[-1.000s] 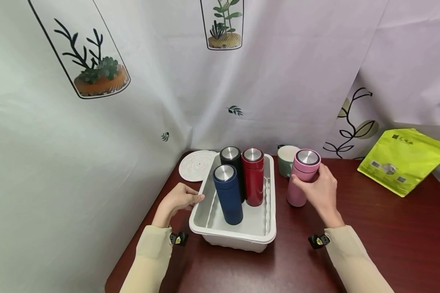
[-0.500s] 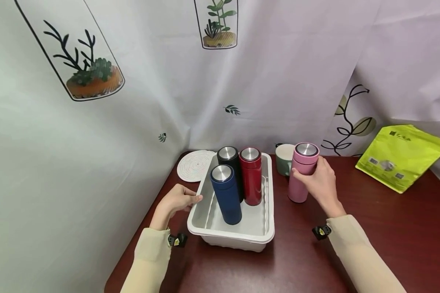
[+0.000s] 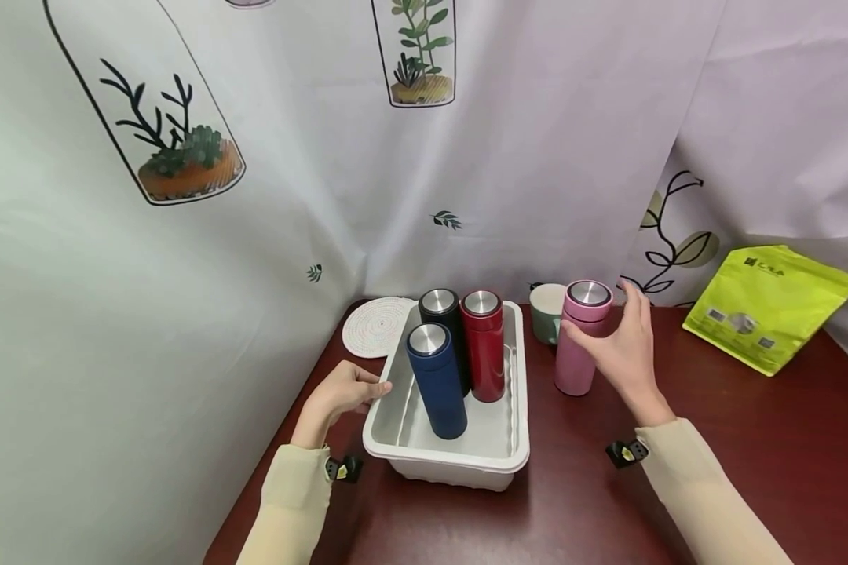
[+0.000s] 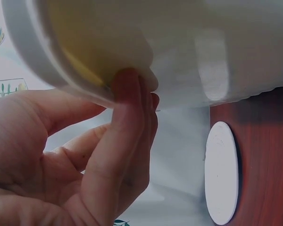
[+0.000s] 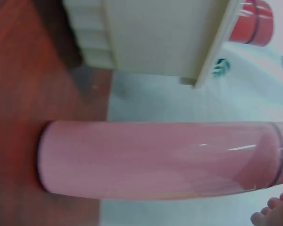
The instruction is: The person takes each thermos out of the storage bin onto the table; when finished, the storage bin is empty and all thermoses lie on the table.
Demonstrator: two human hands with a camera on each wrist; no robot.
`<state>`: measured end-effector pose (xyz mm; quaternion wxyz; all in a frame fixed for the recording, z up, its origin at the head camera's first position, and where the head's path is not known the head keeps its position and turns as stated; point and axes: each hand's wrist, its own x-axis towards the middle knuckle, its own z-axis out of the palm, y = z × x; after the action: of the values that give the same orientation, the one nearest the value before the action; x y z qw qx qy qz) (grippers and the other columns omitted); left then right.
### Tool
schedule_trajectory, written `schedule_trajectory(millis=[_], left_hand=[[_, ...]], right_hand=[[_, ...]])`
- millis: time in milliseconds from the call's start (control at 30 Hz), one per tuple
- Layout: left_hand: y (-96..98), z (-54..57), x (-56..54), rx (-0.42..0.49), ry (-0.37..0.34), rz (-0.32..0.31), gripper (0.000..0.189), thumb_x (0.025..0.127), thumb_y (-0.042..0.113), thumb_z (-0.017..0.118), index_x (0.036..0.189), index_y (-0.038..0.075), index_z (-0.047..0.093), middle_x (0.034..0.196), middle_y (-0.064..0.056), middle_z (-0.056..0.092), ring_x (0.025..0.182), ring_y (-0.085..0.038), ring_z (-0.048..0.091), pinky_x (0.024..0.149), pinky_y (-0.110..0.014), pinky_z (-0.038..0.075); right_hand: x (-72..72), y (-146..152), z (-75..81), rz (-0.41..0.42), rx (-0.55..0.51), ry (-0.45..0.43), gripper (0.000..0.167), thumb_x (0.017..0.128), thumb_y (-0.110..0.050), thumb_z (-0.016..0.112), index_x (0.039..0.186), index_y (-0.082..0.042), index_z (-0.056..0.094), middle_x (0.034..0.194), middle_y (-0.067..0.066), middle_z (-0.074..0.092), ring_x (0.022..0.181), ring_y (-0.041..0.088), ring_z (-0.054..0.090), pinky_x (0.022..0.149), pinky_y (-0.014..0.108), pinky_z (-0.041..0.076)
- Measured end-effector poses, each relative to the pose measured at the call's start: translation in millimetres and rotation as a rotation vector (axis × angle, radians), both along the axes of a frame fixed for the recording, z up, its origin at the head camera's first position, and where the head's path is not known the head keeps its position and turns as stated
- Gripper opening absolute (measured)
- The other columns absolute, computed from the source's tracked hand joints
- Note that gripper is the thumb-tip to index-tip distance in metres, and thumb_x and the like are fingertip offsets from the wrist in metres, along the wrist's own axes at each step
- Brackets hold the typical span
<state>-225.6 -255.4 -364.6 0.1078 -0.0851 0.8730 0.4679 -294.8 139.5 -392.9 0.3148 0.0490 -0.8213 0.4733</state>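
My left hand (image 3: 342, 390) pinches the left rim of a white plastic basin (image 3: 452, 457); in the left wrist view the thumb and fingers (image 4: 115, 146) lie on either side of the rim. Inside the basin stand a blue thermos (image 3: 440, 392), a black thermos (image 3: 455, 318) and a red thermos (image 3: 486, 353), all with silver-topped lids. To the right of the basin a pink thermos (image 3: 575, 361) stands upright on the table. My right hand (image 3: 629, 353) is beside its upper part, thumb and fingers spread. In the right wrist view, fingertips (image 5: 272, 207) show apart from the pink thermos (image 5: 155, 160).
A green and white mug (image 3: 546, 314) stands just behind the pink thermos. A round white woven mat (image 3: 373, 328) lies at the back left. A lime-green pouch (image 3: 763, 306) leans at the back right. White patterned cloth (image 3: 537, 157) hangs behind the dark red table (image 3: 572, 502).
My right hand has let go of the pink thermos, its fingers spreading away to the right. The thermos has been set slightly farther back. My left hand stays on the basin rim.
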Motion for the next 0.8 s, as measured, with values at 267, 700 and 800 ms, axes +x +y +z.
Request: schedule_trajectory(millis=[267,700,800], left_hand=[[0.1,-0.3,1.4,-0.001,0.006,-0.003,0.033,0.088,0.010,0.072,0.111,-0.014,0.067,0.106,-0.029,0.068,0.089,-0.035,0.071,0.071,-0.041,0.061],[2.0,-0.2,2.5,0.001,0.006,0.003,0.034,0.089,0.010,0.071,0.113,-0.014,0.066,0.105,-0.030,0.069,0.090,-0.037,0.071,0.071,-0.040,0.061],[2.1,-0.2,3.2,0.010,0.009,0.004,0.033,0.089,0.009,0.070,0.112,-0.014,0.066,0.104,-0.030,0.069,0.088,-0.036,0.071,0.071,-0.040,0.061]], right_hand=[[2.1,-1.2,29.8,0.013,0.015,0.094,0.096,0.068,-0.025,0.088,0.147,-0.005,0.039,0.147,0.017,0.043,0.132,0.035,0.041,0.108,0.057,0.035],[9.5,-39.7,62.3,0.166,0.042,0.059,0.102,0.069,-0.028,0.089,0.151,-0.005,0.032,0.150,0.015,0.040,0.132,0.034,0.042,0.108,0.054,0.037],[11.4,-50.1,60.4,0.205,0.076,0.003,0.105,0.071,-0.032,0.088,0.153,-0.006,0.028,0.153,0.015,0.037,0.134,0.034,0.040,0.107,0.056,0.038]])
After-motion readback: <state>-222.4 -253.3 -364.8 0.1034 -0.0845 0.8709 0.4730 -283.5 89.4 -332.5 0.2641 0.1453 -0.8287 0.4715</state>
